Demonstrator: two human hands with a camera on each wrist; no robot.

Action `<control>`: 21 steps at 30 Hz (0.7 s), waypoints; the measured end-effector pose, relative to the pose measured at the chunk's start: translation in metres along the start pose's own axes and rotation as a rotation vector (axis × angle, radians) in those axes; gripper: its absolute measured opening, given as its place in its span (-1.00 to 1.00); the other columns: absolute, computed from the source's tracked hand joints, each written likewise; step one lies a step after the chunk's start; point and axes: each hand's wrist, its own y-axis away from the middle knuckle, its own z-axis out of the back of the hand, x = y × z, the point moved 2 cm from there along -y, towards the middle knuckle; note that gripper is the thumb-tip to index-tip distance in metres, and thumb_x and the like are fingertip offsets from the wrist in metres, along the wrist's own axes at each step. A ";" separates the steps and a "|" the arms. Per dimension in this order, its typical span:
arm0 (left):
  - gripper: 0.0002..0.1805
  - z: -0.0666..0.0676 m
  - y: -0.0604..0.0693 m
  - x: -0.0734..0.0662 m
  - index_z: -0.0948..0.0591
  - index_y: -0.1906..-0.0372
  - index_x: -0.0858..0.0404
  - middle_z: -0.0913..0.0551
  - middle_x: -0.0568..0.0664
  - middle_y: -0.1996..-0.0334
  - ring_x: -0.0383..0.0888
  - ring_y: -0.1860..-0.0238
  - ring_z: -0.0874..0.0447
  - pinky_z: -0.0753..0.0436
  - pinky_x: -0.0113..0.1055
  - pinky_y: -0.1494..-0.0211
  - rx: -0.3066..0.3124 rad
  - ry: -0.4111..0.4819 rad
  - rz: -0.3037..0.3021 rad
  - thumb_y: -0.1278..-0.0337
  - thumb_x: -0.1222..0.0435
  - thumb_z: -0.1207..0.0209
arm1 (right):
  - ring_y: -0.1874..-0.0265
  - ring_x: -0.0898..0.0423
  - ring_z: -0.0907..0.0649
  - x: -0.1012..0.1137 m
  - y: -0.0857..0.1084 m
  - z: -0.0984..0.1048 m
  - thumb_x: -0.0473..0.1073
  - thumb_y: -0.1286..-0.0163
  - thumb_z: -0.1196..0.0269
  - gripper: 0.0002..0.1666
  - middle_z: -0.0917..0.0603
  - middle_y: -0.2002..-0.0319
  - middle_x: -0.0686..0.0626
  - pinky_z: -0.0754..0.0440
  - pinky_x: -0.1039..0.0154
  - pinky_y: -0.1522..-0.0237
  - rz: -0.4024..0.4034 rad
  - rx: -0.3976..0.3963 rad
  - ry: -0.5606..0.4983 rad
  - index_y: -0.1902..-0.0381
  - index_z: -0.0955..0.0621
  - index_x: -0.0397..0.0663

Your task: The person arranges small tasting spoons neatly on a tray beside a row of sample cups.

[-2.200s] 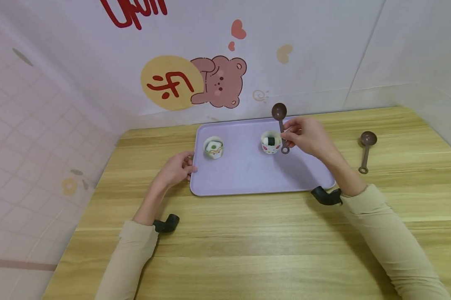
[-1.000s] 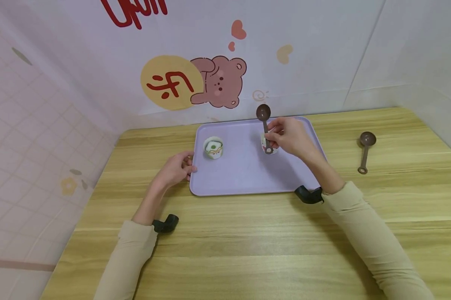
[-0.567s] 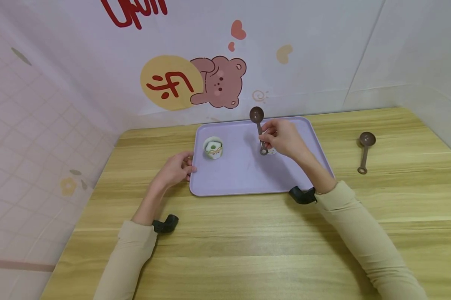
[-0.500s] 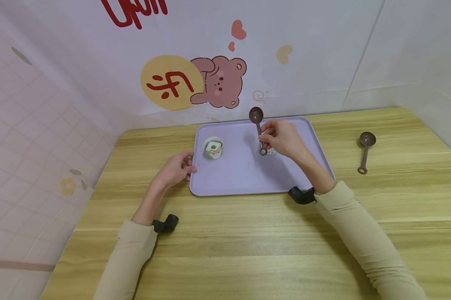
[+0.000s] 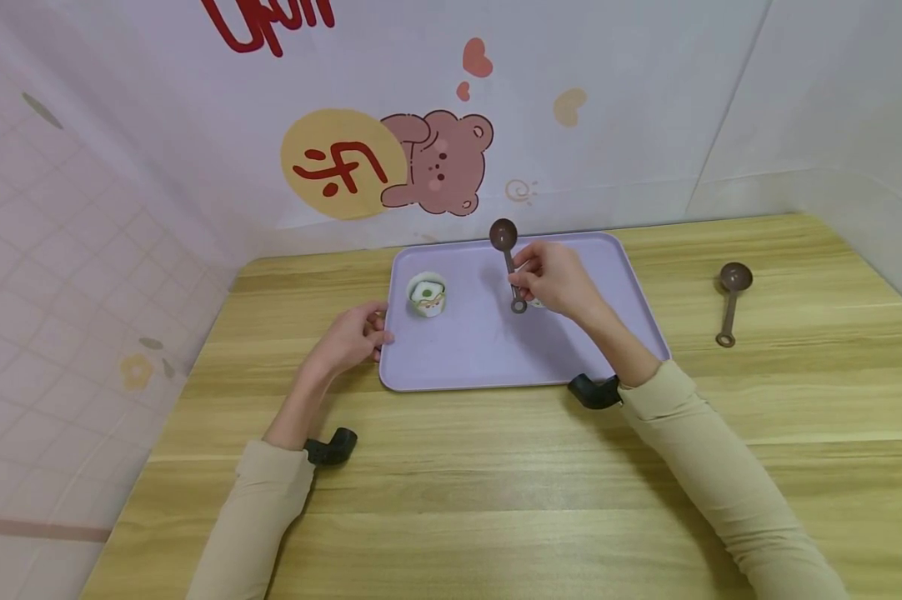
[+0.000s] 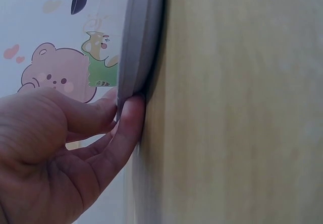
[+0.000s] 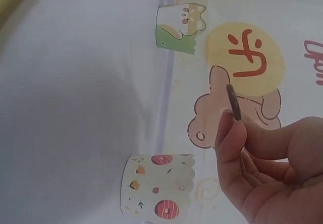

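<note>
My left hand pinches the left rim of a lilac tray; the left wrist view has the thumb and fingers closed on that rim. Over the tray, my right hand pinches a brown measuring spoon by its handle, bowl end up and away from me. A paper cup with doughnut prints stands on the tray, mostly hidden behind the right hand in the head view. Another paper cup, printed with a dog, stands at the tray's left and holds a white item with a green spot.
A second brown measuring spoon lies on the wooden table to the right of the tray. Behind the tray rises a white wall sheet with a printed bear. Another pale sheet borders the table's left side.
My right hand has carried the measuring spoon leftward, from the right of the doughnut-print cup to its left, and now mostly covers that cup. The left hand and tray stay put.
</note>
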 end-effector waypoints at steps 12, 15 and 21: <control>-0.40 0.001 0.001 0.000 -0.27 -0.47 0.46 -0.49 0.20 0.13 -0.04 0.30 -0.56 -0.69 -0.28 0.27 0.002 -0.001 0.001 -0.42 0.48 -0.13 | 0.58 0.11 -0.67 0.001 -0.004 -0.010 -0.36 -0.37 -0.33 -0.80 -0.75 0.35 -0.22 -0.54 0.45 0.53 -0.006 -0.011 0.021 0.11 -0.62 -0.40; -0.41 0.001 0.001 0.000 -0.27 -0.47 0.47 -0.49 0.20 0.13 -0.04 0.30 -0.56 -0.69 -0.29 0.27 0.002 0.001 -0.001 -0.42 0.48 -0.12 | 0.59 0.14 -0.65 0.001 -0.006 -0.012 -0.37 -0.37 -0.33 -0.80 -0.74 0.35 -0.22 -0.55 0.45 0.53 -0.016 -0.013 0.009 0.11 -0.62 -0.41; -0.40 0.000 0.001 0.000 -0.27 -0.47 0.48 -0.49 0.20 0.13 -0.04 0.30 -0.56 -0.70 -0.30 0.28 0.001 0.009 -0.001 -0.41 0.49 -0.12 | 0.62 0.20 -0.62 0.003 -0.007 -0.017 -0.36 -0.37 -0.34 -0.81 -0.75 0.35 -0.23 -0.54 0.46 0.54 -0.015 -0.027 0.015 0.13 -0.63 -0.41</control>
